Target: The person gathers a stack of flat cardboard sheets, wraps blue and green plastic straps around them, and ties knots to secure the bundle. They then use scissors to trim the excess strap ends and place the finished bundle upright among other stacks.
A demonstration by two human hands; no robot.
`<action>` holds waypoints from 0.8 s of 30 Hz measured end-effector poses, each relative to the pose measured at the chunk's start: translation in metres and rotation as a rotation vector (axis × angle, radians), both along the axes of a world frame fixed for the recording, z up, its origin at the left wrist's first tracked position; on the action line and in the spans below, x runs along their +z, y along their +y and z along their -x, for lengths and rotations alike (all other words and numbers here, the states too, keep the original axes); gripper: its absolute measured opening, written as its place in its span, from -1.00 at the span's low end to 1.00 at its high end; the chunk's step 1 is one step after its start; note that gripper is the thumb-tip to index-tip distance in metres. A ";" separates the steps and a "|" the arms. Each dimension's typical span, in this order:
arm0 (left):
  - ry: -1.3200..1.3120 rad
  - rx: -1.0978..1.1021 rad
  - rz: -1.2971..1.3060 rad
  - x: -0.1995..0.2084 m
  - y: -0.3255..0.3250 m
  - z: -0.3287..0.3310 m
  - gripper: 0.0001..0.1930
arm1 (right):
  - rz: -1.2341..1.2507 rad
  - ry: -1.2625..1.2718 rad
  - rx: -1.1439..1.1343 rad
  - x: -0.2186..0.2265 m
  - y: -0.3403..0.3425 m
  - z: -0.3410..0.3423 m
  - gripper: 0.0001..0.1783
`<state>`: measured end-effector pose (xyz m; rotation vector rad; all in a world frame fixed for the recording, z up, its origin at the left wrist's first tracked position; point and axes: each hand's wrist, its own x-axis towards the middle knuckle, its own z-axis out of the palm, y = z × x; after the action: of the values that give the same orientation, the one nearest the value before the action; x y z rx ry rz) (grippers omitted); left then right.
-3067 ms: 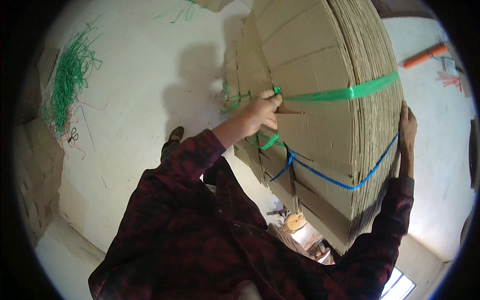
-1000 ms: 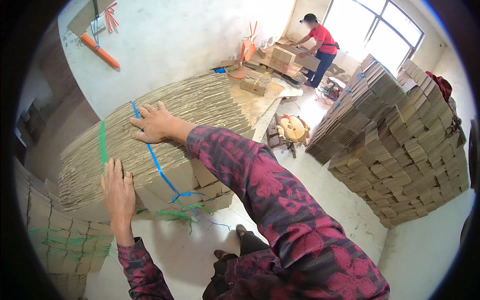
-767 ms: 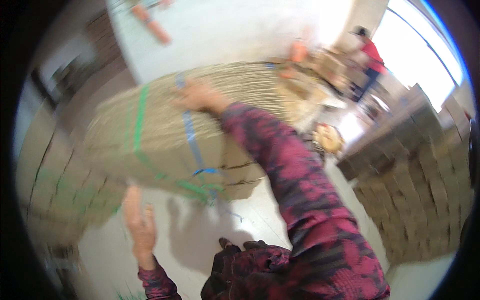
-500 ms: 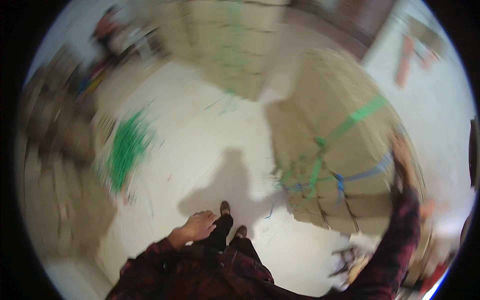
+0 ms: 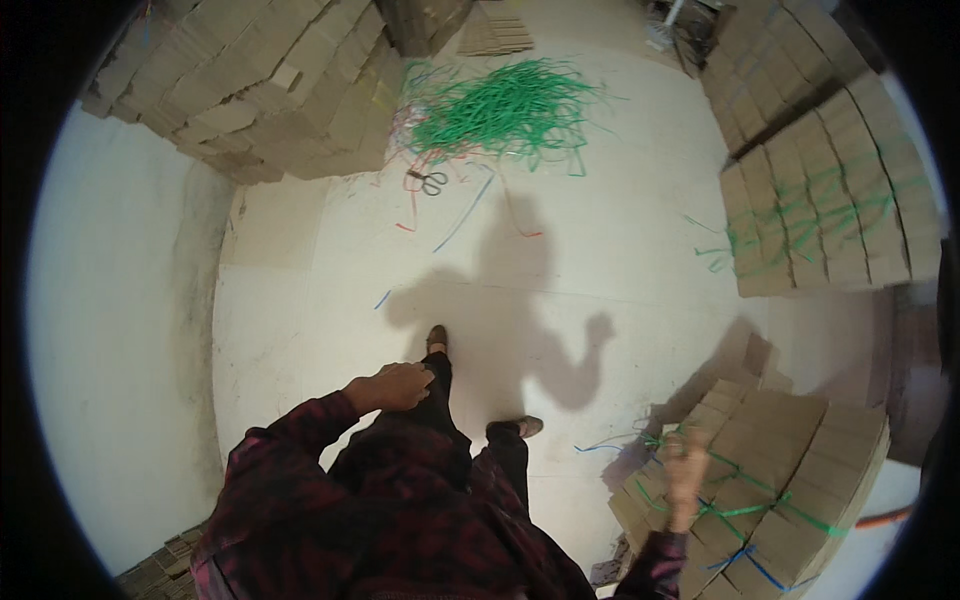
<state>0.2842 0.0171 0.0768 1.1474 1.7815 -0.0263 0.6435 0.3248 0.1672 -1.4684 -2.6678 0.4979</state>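
My left hand (image 5: 396,387) hangs before my left thigh with its fingers curled; whatever may be in them is hidden. Blurred by motion, my right hand (image 5: 686,462) is raised over the near-left part of a bundle of flat cardboard (image 5: 775,435) at the lower right. Its fingers look loosely apart, holding nothing I can see, and its shadow on the floor has a similar shape. Green strapping (image 5: 738,510) and blue strapping (image 5: 745,556) cross the bundle, with loose ends sticking out on its left side.
A heap of green straps (image 5: 510,105) lies on the floor ahead, with dark-handled scissors (image 5: 430,182) and red and blue scraps nearer me. Stacked cardboard (image 5: 290,90) stands at the far left by a white wall (image 5: 120,330). More strapped bundles (image 5: 830,200) stand at the right.
My view has swung left, so the green heap now lies ahead and the strapped bundle sits at lower right. My right hand has come off the bundle's far side; my left stays curled.
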 end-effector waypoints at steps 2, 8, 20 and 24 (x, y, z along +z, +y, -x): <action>0.026 0.074 0.051 -0.014 -0.027 0.042 -0.67 | 0.133 0.032 0.212 -0.041 -0.042 0.076 -0.59; 0.097 0.178 0.018 -0.074 -0.079 0.131 -0.73 | 0.514 -0.002 0.244 -0.135 -0.124 0.164 -0.55; 0.010 0.194 -0.177 -0.102 -0.038 0.279 -0.69 | 0.807 -0.802 -0.226 -0.284 -0.071 0.072 -0.47; 0.032 0.435 -0.190 -0.111 -0.051 0.316 -0.65 | 0.544 -0.575 0.166 -0.349 -0.022 0.166 -0.37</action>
<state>-0.0319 -0.0335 -0.0341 0.8680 2.0612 0.3916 0.4777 0.3032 -0.1823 -1.7376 -3.3021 1.0188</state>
